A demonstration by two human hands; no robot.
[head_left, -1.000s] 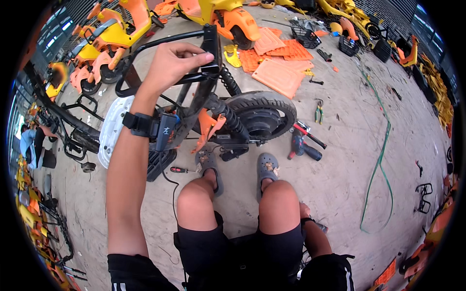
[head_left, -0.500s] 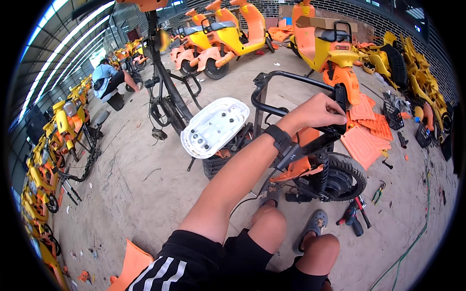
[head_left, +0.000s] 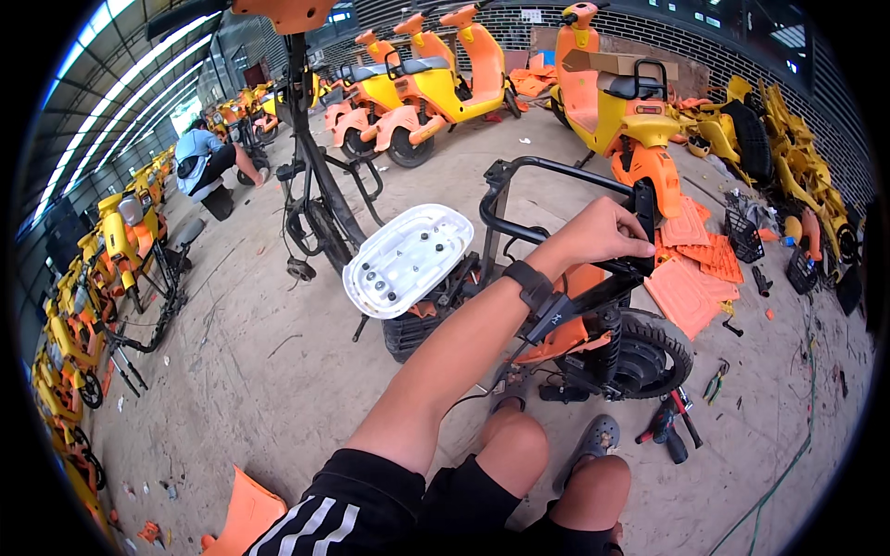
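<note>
Black scooter frame (head_left: pixel 607 289), largely bare of bodywork, tubular rail (head_left: pixel 565 169) looping along its top, orange panels (head_left: pixel 556 344) low down, coil shock (head_left: pixel 612 341) beside the rear wheel (head_left: pixel 666 360) — upright on the concrete floor (head_left: pixel 232 371), well in from its walled far edge.

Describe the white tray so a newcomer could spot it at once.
Find the stripped black scooter frame at the person's left hand. Just left of the forearm sits a shallow oval tray. Its white colour sets it apart from the black and orange around it.
</note>
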